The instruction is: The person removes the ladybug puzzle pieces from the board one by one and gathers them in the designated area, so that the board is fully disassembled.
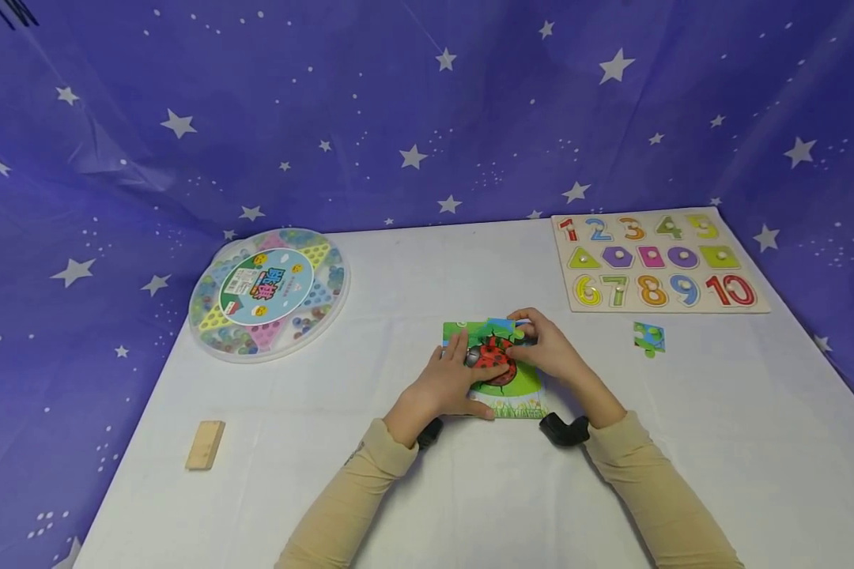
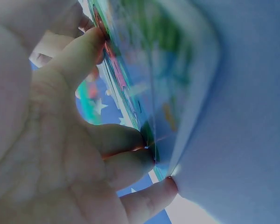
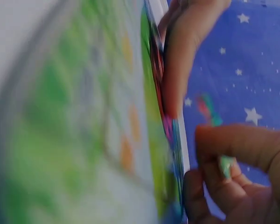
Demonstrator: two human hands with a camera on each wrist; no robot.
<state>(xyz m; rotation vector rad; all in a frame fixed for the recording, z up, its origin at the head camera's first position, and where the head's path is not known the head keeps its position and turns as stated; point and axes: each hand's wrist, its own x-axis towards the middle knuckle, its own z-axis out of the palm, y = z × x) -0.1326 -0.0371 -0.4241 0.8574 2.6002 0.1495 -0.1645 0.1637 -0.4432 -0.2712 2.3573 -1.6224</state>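
Note:
A ladybug jigsaw puzzle [image 1: 515,409] lies on the white table before the person, green with a grass strip along its near edge. The left hand [image 1: 441,386] rests on its left part with fingers spread; in the left wrist view its fingertips [image 2: 165,186] touch the board's face and edge. At the puzzle's upper right, the right hand [image 1: 551,348] pinches a puzzle piece [image 1: 501,327] between thumb and fingers. That piece [image 3: 225,165] shows green and red in the right wrist view, raised off the board and partly hidden by the fingers.
A loose puzzle piece [image 1: 650,338] lies to the right, below a wooden number board [image 1: 564,296]. A round marble game box [image 1: 270,294] sits at the back left. A small wooden block [image 1: 205,445] lies at the front left. A starry purple cloth [image 1: 370,118] hangs behind.

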